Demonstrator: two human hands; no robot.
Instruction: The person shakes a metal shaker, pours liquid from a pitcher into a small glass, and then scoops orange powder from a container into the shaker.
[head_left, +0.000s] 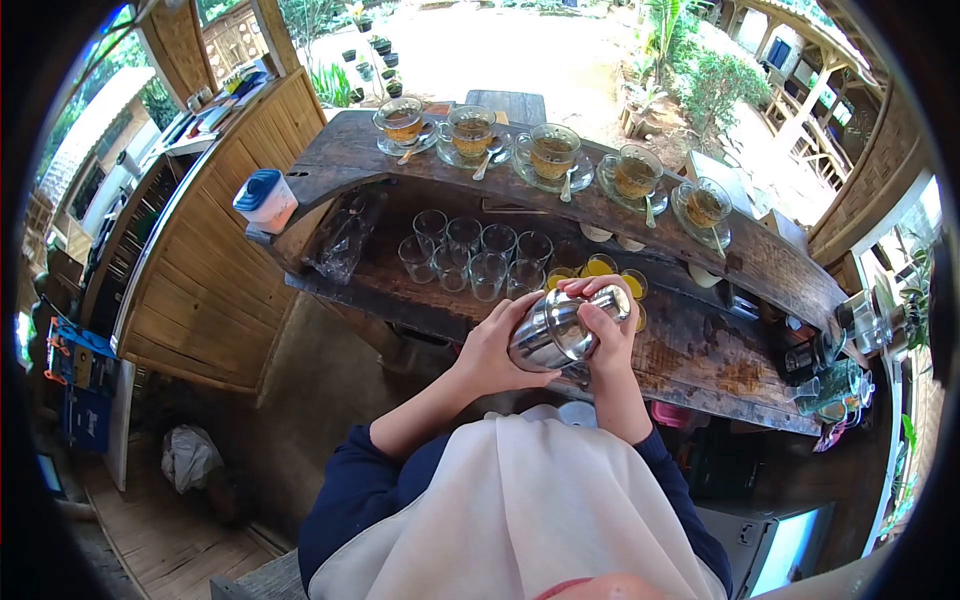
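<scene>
A shiny metal cocktail shaker (556, 333) is held tilted in front of my chest, its capped end up and to the right. My left hand (492, 350) wraps around the wider lower body. Around the cap end, my right hand (609, 325) is closed, with fingers over the top and thumb on the near side. Just beyond the shaker, glasses with yellow liquid (600, 266) stand on the lower wooden counter (690, 355), partly hidden by my right hand. Several clear glass mugs (488, 274) are grouped on the same counter, left of the yellow ones.
Along the raised shelf (770, 275) stand several glass cups of amber drink (553, 155) on saucers with spoons. A blue-and-white container (266, 200) sits at the shelf's left end. Clear plastic (350, 240) lies near the mugs. Glass jars (835, 385) stand at the right end.
</scene>
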